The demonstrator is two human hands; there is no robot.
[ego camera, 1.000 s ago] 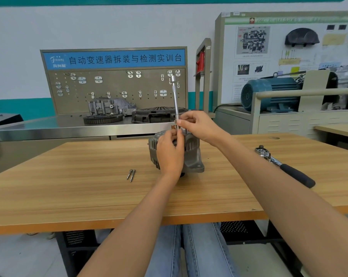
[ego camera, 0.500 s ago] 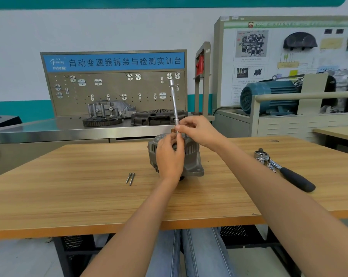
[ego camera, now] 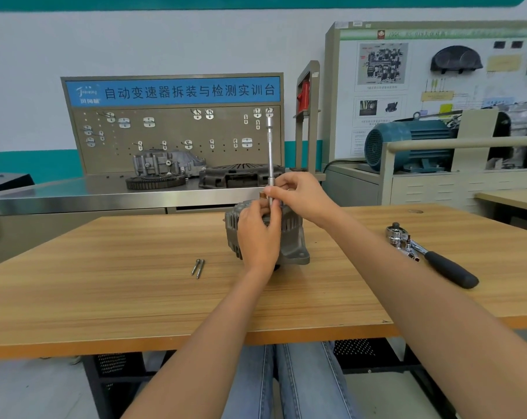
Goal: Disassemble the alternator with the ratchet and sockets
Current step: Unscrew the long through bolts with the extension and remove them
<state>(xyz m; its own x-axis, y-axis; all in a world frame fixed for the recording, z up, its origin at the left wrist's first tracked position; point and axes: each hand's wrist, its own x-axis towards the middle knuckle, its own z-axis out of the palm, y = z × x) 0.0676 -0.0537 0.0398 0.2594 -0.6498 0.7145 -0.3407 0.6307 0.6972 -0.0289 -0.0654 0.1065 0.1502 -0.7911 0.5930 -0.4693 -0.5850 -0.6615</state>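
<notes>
A grey alternator (ego camera: 292,237) stands on the wooden table (ego camera: 105,282), near its middle. A long silver extension bar (ego camera: 270,152) rises upright from the alternator's top. My right hand (ego camera: 298,196) pinches the bar near its lower end. My left hand (ego camera: 257,237) is in front of the alternator, its fingertips around the bar's base; the socket there is hidden. The ratchet (ego camera: 431,254) with a black handle lies on the table to the right, small sockets beside its head. Two removed bolts (ego camera: 198,267) lie left of the alternator.
Behind the table runs a steel bench (ego camera: 74,198) with a pegboard (ego camera: 171,131), a gear ring and housing parts. A blue electric motor (ego camera: 407,143) sits on a cabinet at the right. Another table edge (ego camera: 510,198) shows far right.
Both hands stay on the bar at the alternator's top, with only small finger shifts. The camera has tilted slightly, moving the scene lower in view.
</notes>
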